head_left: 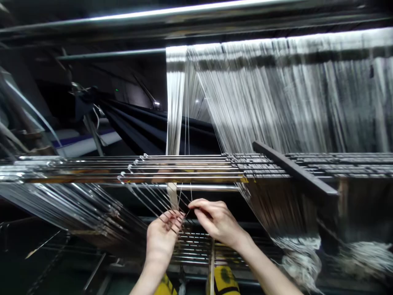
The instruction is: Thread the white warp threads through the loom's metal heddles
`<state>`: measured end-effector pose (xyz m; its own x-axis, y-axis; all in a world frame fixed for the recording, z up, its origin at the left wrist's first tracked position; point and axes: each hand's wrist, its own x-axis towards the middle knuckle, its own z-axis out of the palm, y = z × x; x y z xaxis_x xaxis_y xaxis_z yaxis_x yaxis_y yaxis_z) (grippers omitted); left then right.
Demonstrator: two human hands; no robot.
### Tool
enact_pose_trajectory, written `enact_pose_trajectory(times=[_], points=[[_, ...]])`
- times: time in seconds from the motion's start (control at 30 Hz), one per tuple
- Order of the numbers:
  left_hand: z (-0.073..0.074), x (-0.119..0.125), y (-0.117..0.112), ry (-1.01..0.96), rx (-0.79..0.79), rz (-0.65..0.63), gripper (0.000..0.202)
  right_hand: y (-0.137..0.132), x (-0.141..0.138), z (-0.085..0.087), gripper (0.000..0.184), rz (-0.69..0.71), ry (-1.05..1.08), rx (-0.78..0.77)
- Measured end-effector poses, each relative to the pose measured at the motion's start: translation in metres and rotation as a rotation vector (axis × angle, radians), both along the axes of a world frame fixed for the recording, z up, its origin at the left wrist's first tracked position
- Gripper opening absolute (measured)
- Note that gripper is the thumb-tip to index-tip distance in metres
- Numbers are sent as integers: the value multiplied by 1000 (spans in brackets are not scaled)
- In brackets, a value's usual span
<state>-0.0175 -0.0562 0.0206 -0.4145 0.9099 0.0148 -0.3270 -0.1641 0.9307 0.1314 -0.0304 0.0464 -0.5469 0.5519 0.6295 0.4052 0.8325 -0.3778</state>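
Hands are working low under a loom's rod bank. Left hand (162,237) is curling its fingers (172,217) loosely around a fan of thin steel heddle wires (153,205), w/ the wires crossing the fingertips. Right hand (217,219) is pinching, its fingertips (192,206) closed on what's prob. a single fine warp thread (190,192); too thin to be sure from this view. Both are sitting just below the metal rods (184,172), under a narrow white warp bundle (175,102). Wide warp sheet (276,102) is hanging behind a dark bar (294,170). Hands are parting one end from its neighbours; it needs keeping clear of adjacent wires.
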Motion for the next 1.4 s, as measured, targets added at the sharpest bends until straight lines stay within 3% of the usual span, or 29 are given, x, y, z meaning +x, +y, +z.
enact_pose_trajectory(times=[0.13,0.27,0.47,0.7,0.83,0.9,1.07,1.13,1.2,1.27,1.4], points=[[2,2,-7,67,62,-25,19,2,-6,5,14,-93,-137,-13],[1,2,-10,280,138,-113,15,2,-11,7,12,-140,-193,-38],[-19,-8,-5,270,-19,-128,23,-3,-2,0,19,46,-33,-51],[-17,-6,-29,531,90,-53,25,-2,-9,2,9,-35,-125,-81],[-23,-14,-24,375,-120,-183,46,-3,-4,-6,18,119,71,-19],[-25,-14,-23,397,-117,-257,44,-3,-3,-9,18,156,126,-5],[-12,-2,-41,758,62,-49,29,-3,-11,0,9,35,-89,-76],[-10,-3,-47,881,115,-67,25,-8,-11,5,7,23,-130,-102],[-14,-9,-47,848,67,-190,28,-15,-8,6,8,27,-114,-138],[-22,-16,-39,668,-25,-307,32,-21,-4,4,17,13,-24,-191],[-30,-23,-10,391,-35,-404,35,-28,-3,6,26,-14,302,-219]])
